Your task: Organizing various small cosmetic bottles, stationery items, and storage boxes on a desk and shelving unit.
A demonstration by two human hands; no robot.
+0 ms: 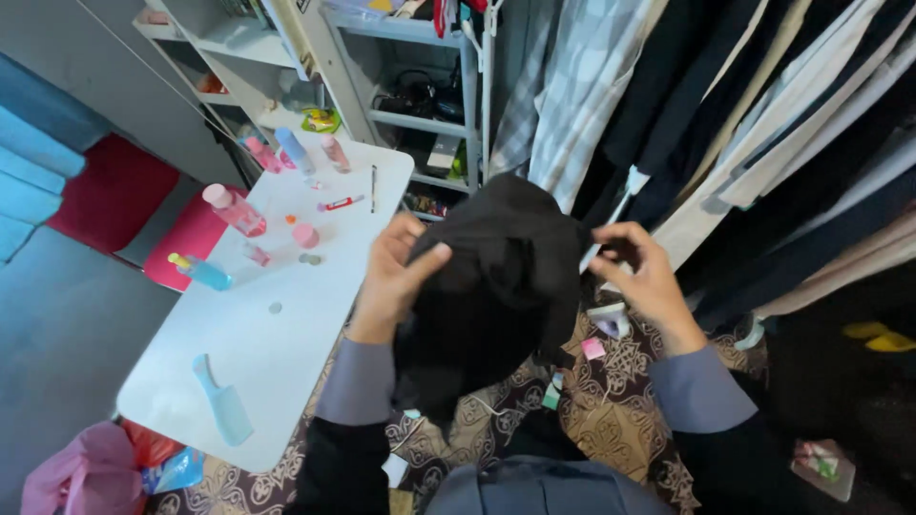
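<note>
A black garment [496,286] hangs in front of me, bunched between both hands. My left hand [396,277] grips its left side, thumb pressed over the cloth. My right hand [641,272] pinches the garment's right edge next to a white hanger [611,215], just in front of the hanging clothes [744,124]. Both my sleeves are grey-blue with dark cuffs below.
A white table [277,334] stands at the left with pink bottles [236,210], a blue bottle [202,273], a pen and a blue comb [221,401]. Grey shelves [420,86] stand behind it. A patterned brown rug [611,410] covers the floor; bags [86,472] lie bottom left.
</note>
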